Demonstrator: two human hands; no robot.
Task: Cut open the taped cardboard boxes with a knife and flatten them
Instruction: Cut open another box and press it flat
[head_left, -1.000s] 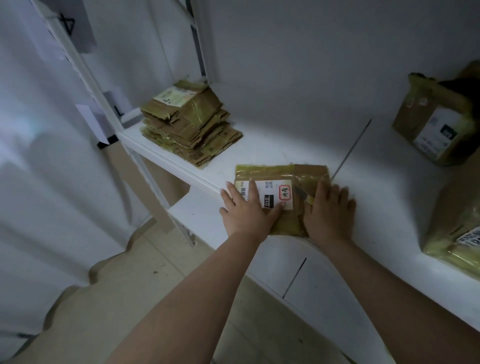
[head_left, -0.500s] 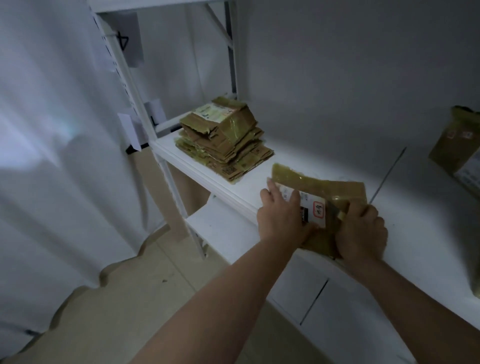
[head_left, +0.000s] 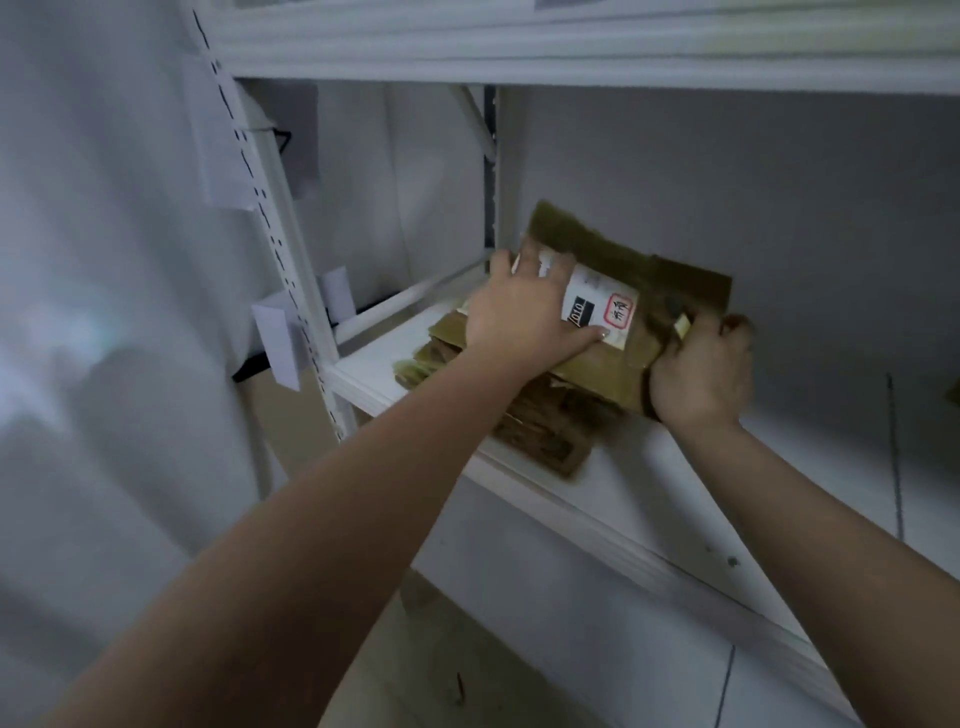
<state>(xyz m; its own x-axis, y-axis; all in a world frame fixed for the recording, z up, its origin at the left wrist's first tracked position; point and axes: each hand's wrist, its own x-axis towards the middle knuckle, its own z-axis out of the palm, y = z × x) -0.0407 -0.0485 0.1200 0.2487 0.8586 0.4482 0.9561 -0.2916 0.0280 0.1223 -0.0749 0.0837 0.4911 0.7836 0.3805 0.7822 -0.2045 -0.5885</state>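
A flattened brown cardboard box (head_left: 654, 280) with a white label (head_left: 597, 304) is tilted over the stack of flattened boxes (head_left: 545, 426) at the left end of the white shelf (head_left: 649, 499). My left hand (head_left: 519, 317) lies on top of it with fingers spread and the thumb along the label. My right hand (head_left: 696, 374) grips its near right corner. A small yellow bit of the knife (head_left: 681, 326) sticks out above that hand's fingers; the blade is hidden.
An upper shelf board (head_left: 571, 57) runs close overhead. The perforated white upright (head_left: 280, 249) with paper tags (head_left: 278, 332) stands at the left, beside a white curtain (head_left: 104, 260). A seam (head_left: 893, 457) crosses the shelf to the right.
Both hands lifted the flattened box off the shelf and carried it left, over the stack of flattened boxes. My view swung left and up, so the uncut boxes at right are out of sight.
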